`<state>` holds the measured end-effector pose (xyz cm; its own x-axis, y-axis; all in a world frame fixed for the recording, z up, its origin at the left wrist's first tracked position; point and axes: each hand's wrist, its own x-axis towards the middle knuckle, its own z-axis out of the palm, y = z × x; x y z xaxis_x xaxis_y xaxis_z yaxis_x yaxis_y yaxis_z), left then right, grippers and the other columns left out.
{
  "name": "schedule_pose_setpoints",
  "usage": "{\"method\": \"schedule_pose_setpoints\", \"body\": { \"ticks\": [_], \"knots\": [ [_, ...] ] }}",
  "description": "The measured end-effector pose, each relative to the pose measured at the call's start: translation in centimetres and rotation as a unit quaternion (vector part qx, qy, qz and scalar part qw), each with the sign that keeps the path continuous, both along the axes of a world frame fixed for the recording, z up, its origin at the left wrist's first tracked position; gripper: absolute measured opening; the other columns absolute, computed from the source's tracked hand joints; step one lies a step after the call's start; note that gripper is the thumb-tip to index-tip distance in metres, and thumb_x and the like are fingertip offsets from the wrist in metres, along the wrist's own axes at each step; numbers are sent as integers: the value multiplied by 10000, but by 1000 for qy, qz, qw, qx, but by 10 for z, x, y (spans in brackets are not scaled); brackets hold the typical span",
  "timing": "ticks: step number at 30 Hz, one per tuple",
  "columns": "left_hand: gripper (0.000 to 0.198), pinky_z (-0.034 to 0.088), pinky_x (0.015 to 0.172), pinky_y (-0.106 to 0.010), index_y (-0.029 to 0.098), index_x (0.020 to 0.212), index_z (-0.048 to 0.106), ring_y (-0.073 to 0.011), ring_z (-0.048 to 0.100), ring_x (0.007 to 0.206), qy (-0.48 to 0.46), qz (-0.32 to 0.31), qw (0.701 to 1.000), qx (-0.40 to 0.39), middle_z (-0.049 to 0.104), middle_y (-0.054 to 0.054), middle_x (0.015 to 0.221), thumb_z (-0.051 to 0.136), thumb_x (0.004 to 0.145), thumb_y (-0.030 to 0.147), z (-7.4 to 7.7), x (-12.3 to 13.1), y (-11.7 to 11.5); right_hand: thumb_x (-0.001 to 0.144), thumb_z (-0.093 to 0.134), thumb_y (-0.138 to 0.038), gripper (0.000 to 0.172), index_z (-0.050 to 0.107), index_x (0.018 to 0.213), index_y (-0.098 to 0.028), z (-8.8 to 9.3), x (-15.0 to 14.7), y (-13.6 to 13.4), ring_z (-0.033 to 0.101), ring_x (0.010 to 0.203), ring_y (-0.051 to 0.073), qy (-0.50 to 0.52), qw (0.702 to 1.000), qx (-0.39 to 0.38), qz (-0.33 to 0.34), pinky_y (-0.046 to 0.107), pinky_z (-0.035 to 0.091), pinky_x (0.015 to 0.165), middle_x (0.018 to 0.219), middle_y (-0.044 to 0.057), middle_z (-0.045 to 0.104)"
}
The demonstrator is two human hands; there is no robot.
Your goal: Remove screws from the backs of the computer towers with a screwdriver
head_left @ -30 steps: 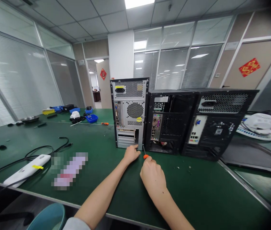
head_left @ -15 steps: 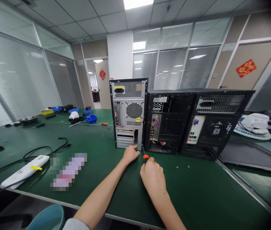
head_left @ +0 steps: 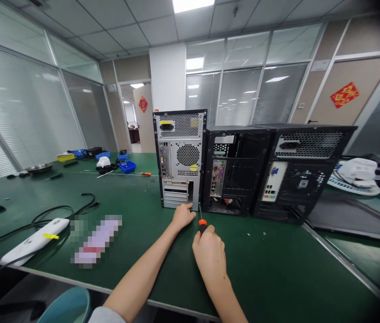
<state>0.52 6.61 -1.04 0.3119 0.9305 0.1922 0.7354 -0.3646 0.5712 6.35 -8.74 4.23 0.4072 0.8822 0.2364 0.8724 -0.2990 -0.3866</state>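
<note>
A silver-grey computer case (head_left: 194,190) stands upright with its back panel toward me. My left hand (head_left: 183,217) rests at its bottom edge, fingers partly stretched out, the fingertips touching the lower panel; I see nothing held in it. My right hand (head_left: 210,251) is closed around the handle of a screwdriver (head_left: 203,222) with an orange and black grip. The screwdriver's thin shaft points up and away, its tip at the lower right corner of the case. Whether the tip sits in a screw is too small to tell.
Two black computer cases (head_left: 260,168) (head_left: 306,175) stand close on the right. A white power strip (head_left: 37,241) with black cables lies at the left front on the green table (head_left: 136,188). Blue bins (head_left: 127,167) and another orange screwdriver (head_left: 146,173) lie farther back.
My right hand has shifted slightly left, bringing the screwdriver handle to a more upright line while its tip stays at the case corner. My left hand has not visibly moved.
</note>
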Motion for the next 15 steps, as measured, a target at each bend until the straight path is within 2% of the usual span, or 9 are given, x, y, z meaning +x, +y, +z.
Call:
{"method": "schedule_pose_setpoints", "body": {
  "ticks": [15],
  "knots": [
    [518,460,748,-251,116,1173,571,-189,627,774,3,9,1000,-8,693,-77,818,491,669,208,-1,0,2,839,390,-250,158,496,855,-134,-5,18,4,638,680,240,148,989,-18,-5,279,359,546,742,152,660]
  ]
}}
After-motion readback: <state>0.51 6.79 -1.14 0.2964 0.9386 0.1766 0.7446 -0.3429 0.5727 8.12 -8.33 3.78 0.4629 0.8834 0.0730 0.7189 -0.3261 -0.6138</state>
